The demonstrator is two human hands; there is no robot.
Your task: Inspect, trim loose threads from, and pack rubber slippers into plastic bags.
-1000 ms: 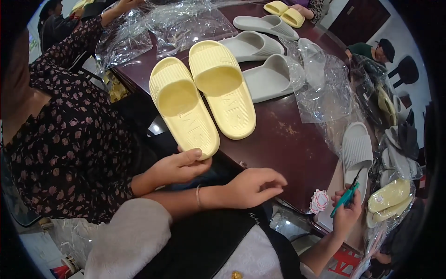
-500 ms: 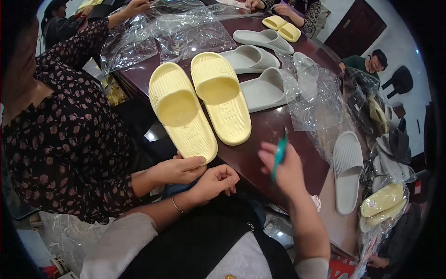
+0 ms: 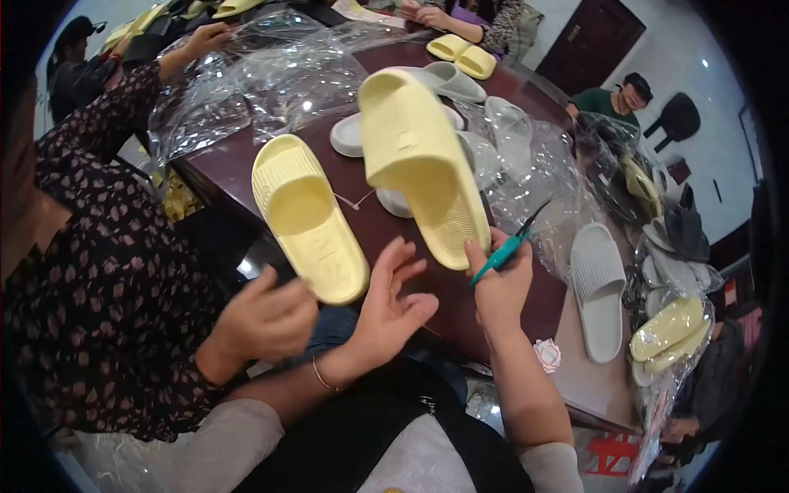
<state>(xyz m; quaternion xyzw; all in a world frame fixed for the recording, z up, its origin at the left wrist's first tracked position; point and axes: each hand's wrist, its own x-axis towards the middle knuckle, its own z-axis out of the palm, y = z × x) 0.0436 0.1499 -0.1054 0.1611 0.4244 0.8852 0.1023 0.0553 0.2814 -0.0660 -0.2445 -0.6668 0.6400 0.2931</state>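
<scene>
Right hand (image 3: 503,296) grips yellow slipper (image 3: 423,156) plus teal snips (image 3: 500,259), presumably leaving left hand (image 3: 385,319) free (empty, loosely spread); second slipper (image 3: 308,218) at first's eight o'clock.

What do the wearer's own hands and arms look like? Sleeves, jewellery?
Left hand: no glove, thin pale bracelet at the wrist. Right hand: no glove, no bracelet visible. Light greyish sleeves leave both forearms largely bare.
</scene>
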